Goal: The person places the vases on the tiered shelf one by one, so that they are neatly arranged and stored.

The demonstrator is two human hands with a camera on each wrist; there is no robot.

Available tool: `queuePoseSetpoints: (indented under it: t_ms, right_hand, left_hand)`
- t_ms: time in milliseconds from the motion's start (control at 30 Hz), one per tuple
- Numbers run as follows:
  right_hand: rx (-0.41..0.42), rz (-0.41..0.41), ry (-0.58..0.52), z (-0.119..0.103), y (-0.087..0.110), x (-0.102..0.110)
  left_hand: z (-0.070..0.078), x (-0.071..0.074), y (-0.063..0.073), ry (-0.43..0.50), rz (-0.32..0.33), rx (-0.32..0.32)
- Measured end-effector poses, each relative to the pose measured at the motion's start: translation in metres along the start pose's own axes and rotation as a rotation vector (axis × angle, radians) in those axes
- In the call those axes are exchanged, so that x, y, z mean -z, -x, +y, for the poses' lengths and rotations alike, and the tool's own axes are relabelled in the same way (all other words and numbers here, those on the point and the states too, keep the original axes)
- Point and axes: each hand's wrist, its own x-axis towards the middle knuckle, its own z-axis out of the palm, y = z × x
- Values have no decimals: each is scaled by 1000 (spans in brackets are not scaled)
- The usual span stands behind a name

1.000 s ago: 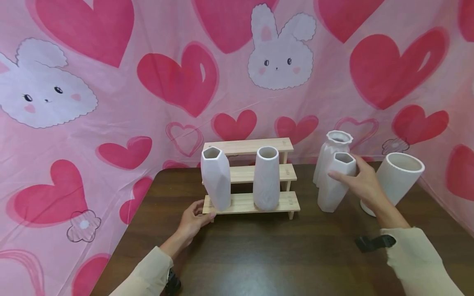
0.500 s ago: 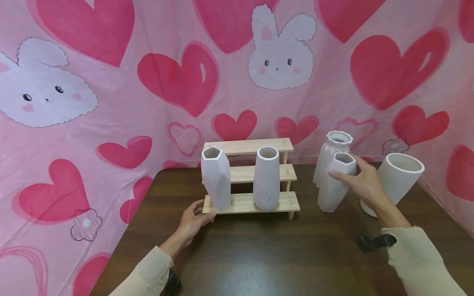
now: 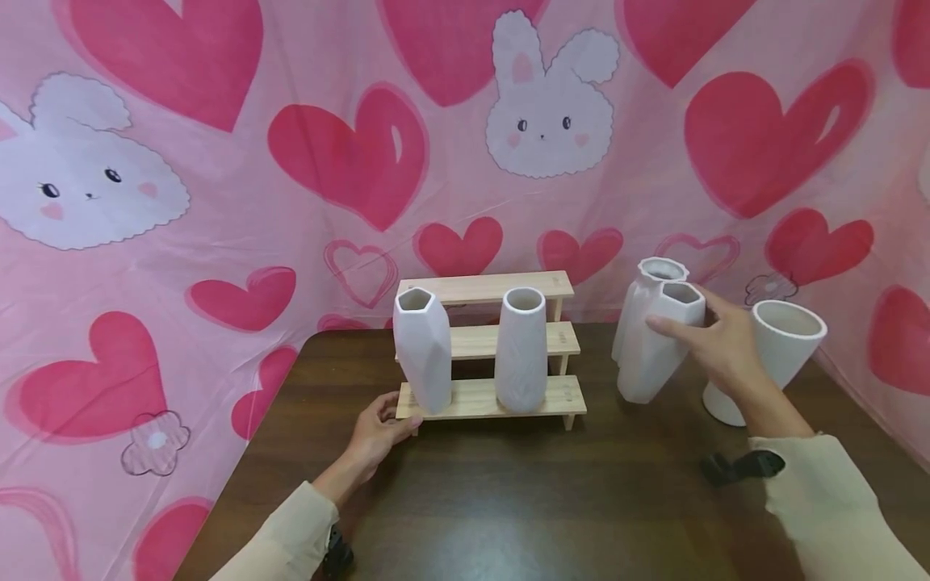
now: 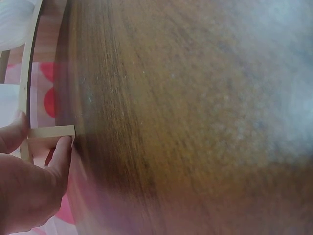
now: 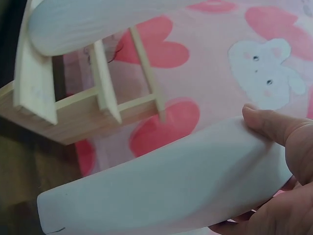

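Observation:
My right hand (image 3: pixel 726 347) holds a white faceted vase (image 3: pixel 652 355) near its top, thumb on one side and fingers round the other. The vase tilts a little; in the right wrist view, its base (image 5: pixel 54 213) hangs free of my hand. At the near left corner of a three-step wooden stand (image 3: pixel 474 397), my left hand (image 3: pixel 374 434) grips the lowest shelf. Up close in the left wrist view, the thumb is at the shelf and a finger lies against the short leg (image 4: pixel 51 131). Another faceted vase (image 3: pixel 425 347) and a rounded vase (image 3: pixel 521 355) stand on that lowest shelf.
Behind the held vase stands a white vase with a scalloped rim (image 3: pixel 630 315), partly hidden. A wide flared vase (image 3: pixel 788 343) is to the right, behind my right wrist. The dark wooden table (image 3: pixel 501 500) meets a pink heart-patterned cloth (image 3: pixel 240 202) at the back.
The held vase has risen slightly, and its top has moved to the right with my right hand. My left hand and the stand have stayed in place.

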Motion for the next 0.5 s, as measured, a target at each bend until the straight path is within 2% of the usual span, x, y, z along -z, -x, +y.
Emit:
queuePoseSetpoints:
  t_ms: [233, 500]
  right_hand:
    - [19, 6, -25, -18, -4, 3]
    - [-14, 10, 9, -48, -11, 6]
  left_hand:
    - [-1, -1, 0, 1, 2, 4]
    - [0, -1, -1, 2, 4, 6]
